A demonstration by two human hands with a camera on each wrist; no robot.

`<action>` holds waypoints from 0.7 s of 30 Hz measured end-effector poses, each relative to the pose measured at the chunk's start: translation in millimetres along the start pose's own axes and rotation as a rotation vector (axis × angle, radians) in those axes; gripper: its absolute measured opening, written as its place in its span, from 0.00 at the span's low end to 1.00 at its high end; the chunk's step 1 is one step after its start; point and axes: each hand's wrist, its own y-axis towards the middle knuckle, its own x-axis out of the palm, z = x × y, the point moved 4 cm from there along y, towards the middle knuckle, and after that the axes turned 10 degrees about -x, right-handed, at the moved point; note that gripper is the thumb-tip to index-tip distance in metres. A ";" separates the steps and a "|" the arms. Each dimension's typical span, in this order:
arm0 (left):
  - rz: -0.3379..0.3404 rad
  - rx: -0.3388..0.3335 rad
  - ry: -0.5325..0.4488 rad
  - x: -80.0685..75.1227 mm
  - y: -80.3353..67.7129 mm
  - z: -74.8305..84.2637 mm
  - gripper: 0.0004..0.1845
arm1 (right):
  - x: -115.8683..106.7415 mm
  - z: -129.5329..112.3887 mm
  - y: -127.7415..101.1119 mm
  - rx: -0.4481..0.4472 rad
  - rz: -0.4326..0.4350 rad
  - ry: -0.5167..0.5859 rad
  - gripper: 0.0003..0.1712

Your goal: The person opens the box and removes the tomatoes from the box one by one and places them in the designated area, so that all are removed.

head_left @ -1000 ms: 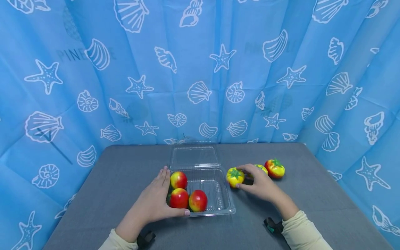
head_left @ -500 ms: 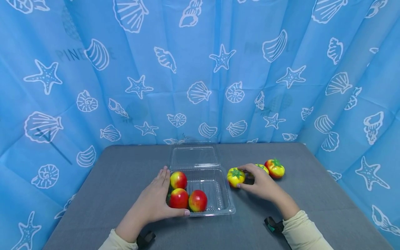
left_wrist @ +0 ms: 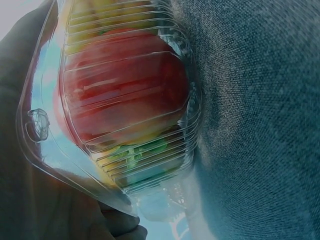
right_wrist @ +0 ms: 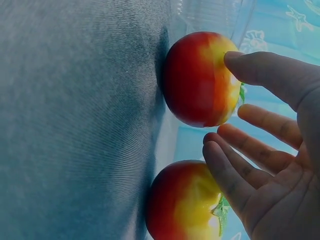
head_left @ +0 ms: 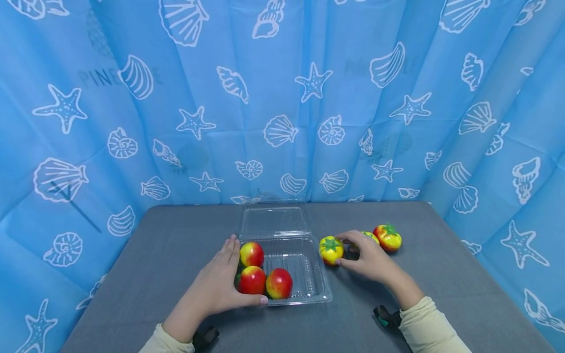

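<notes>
A clear plastic clamshell box (head_left: pixel 315 289) lies open on the grey table, lid (head_left: pixel 273 221) folded back, with three red-yellow tomatoes (head_left: pixel 266 282) inside. My left hand (head_left: pixel 229 274) lies flat against the box's left wall, thumb along its front rim. The left wrist view shows one tomato (left_wrist: pixel 125 95) through the ribbed wall, my palm (left_wrist: pixel 30 200) pressed to it. My right hand (head_left: pixel 340 250) reaches around a yellow tomato (head_left: pixel 330 247) just right of the box. In the right wrist view one fingertip (right_wrist: pixel 240 60) touches that tomato (right_wrist: pixel 195 80), the other fingers spread apart from it.
Two more tomatoes sit right of my hand, one (head_left: pixel 370 237) partly hidden behind it, one (head_left: pixel 387 238) farther right. The grey table (head_left: pixel 154 255) is walled by a blue seashell-print curtain (head_left: pixel 282 98) at the back and both sides.
The right hand and the yellow tomato have shifted very slightly left toward the box. The left hand and the box have not moved.
</notes>
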 end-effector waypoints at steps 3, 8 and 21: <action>0.001 -0.001 0.003 0.6 0.2 -0.4 0.77 | -0.8 -0.6 0.0 -0.002 0.002 0.007 0.30; 0.001 -0.005 0.004 1.0 0.3 -0.2 0.77 | -3.3 -2.9 0.2 -0.014 0.016 0.003 0.29; -0.002 -0.001 0.008 0.7 0.0 -0.3 0.77 | -8.2 -13.5 2.1 -0.055 0.067 -0.004 0.28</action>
